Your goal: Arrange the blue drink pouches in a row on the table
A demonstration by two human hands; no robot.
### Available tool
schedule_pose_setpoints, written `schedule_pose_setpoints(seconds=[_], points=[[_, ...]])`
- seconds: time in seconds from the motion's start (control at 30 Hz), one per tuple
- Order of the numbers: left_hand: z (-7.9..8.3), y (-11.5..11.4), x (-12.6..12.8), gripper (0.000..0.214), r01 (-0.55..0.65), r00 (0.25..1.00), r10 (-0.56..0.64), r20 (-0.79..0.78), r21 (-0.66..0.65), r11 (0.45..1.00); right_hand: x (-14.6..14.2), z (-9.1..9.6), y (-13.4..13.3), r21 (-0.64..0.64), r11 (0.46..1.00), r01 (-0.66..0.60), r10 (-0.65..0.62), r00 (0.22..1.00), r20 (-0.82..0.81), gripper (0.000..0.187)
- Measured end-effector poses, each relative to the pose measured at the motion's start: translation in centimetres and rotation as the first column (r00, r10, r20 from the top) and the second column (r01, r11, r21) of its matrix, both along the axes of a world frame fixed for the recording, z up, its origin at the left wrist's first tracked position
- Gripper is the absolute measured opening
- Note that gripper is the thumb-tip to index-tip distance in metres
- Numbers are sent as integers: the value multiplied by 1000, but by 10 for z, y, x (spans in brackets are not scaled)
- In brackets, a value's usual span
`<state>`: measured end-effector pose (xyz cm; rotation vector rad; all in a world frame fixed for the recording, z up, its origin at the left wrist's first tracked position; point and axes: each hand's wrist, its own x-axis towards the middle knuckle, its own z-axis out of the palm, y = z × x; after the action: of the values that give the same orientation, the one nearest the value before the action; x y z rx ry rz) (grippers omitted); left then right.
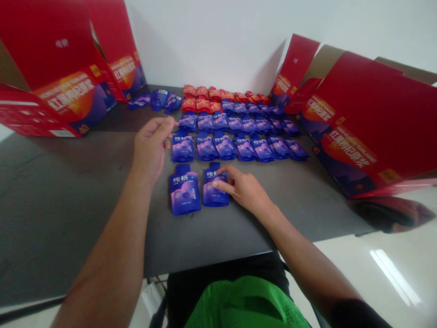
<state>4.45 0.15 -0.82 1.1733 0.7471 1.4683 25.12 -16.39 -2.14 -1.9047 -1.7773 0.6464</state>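
Two blue-and-purple drink pouches lie at the front of the dark table. My right hand (244, 187) has its thumb and index finger on the right edge of one pouch (214, 197). Left of it, the other pouch (184, 193) lies flat with its spout end away from me. My left hand (152, 148) is closed with the fingertips pressed together, and nothing shows in them. It is just left of a row of blue pouches (182, 148). Behind are further rows of blue pouches (220, 122) and small red pouches (203, 105) at the back.
Large red cartons (61, 59) stand at the left, with several loose blue pouches (159, 99) beside them. More open red cartons (375, 123) stand at the right. A white wall (211, 41) closes the back. The table's front edge (211, 266) is near my lap.
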Motion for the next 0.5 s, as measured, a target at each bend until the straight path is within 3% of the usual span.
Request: schedule_pose_setpoints(seconds=[0.3,0.4,0.5], points=[[0,1,1,15,-29,1000,28,-12,-35,999,8,-1,-2,75,997,27,-27,1000,-9,48],[-2,4,-1,24,-73,997,73,-14,-42,996,9,-1,-4,230,968,97,-77,992,-95,50],[-10,10,-6,43,-210,977,209,-33,-23,978,7,11,-5,430,886,175,-98,976,-196,48]])
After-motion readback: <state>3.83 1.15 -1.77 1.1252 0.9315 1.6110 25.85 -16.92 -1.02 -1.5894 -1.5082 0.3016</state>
